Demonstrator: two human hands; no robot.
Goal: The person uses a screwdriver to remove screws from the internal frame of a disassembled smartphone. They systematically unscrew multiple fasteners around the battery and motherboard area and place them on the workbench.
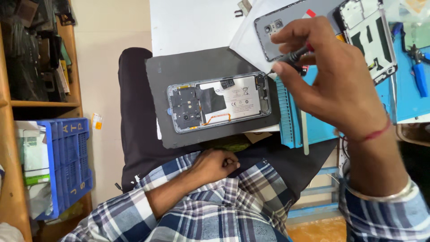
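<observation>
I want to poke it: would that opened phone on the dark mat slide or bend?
The opened phone lies flat on the dark mat, so it probably wouldn't tip. Its metal frame looks stiff. The bare parts inside and the thin orange cable look fragile.

White worktable [188, 22] taken as landmark. Pale cream floor [107, 89] seen left of worktable. Wooden shelf unit [45, 104] set further left of it, dark clutter stacked on upper shelf. Blue plastic crate [67, 166] stood left of and below worktable, against shelf unit. Blue frame rails [313, 197] seen beneath worktable's right part. Scene lit evenly, softly.
</observation>
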